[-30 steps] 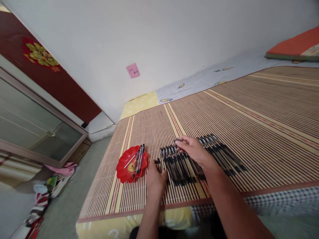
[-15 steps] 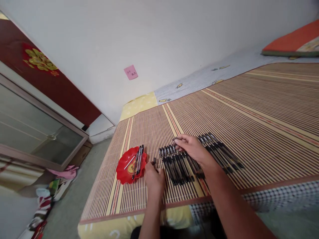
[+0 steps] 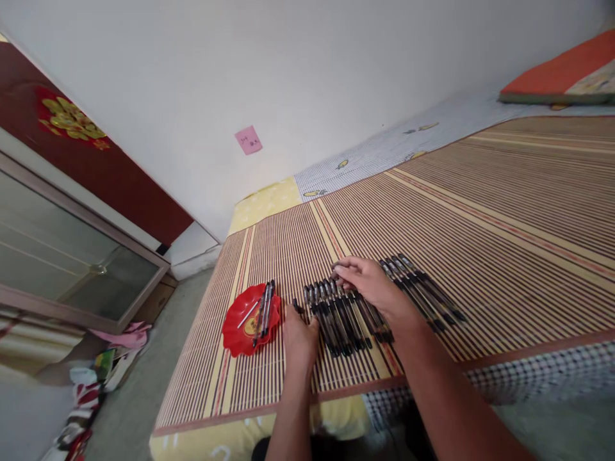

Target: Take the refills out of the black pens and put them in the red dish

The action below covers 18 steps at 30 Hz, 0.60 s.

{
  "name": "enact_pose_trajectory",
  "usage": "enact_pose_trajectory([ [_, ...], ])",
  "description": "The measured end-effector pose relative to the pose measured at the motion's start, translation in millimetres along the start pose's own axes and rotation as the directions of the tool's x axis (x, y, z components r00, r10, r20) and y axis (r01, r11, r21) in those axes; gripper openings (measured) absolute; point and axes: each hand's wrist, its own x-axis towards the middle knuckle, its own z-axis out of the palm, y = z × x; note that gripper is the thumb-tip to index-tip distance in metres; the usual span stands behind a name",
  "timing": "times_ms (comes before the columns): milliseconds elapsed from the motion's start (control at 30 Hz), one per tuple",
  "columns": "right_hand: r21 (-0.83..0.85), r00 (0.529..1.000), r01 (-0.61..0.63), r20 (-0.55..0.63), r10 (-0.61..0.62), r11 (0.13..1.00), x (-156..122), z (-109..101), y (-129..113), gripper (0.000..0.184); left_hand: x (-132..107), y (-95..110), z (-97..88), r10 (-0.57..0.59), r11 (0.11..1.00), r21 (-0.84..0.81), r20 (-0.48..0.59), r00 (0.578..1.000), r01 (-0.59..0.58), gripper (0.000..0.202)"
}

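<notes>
Several black pens (image 3: 336,320) lie side by side in a slanted row on the slatted mat, with another group of pens (image 3: 423,291) just right of it. My left hand (image 3: 300,339) is at the row's left end, its fingers closed round a dark pen (image 3: 296,306) whose black end sticks out above them. Over the upper part of the pens, my right hand (image 3: 368,285) has its fingers pinched together; something dark at the fingertips is too small to name. Left of my left hand, a red scalloped plate (image 3: 230,326) holds a few pens (image 3: 265,314) and a thin white stick (image 3: 246,314).
The bamboo mat (image 3: 432,211) covers a bed with a patterned sheet (image 3: 360,168). An orange folded quilt or pillow (image 3: 552,73) lies far right. A pink note (image 3: 248,139) is on the wall. At left are a glass-panelled door (image 3: 72,250) and cloths (image 3: 127,336) on the floor.
My left hand has shifted slightly right, toward the row, and the pen end in it now tilts more to the left. My right hand has hardly moved. The view has shifted slightly.
</notes>
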Motion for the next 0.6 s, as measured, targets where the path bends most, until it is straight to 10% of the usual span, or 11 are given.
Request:
enact_pose_trajectory([
  [600, -0.015, 1.0, -0.013, 0.001, 0.013, 1.0, -0.9, -2.3, -4.7, 0.01, 3.6, -0.5, -3.6, -0.047, 0.982, 0.183, 0.048, 0.998, 0.037, 0.024],
])
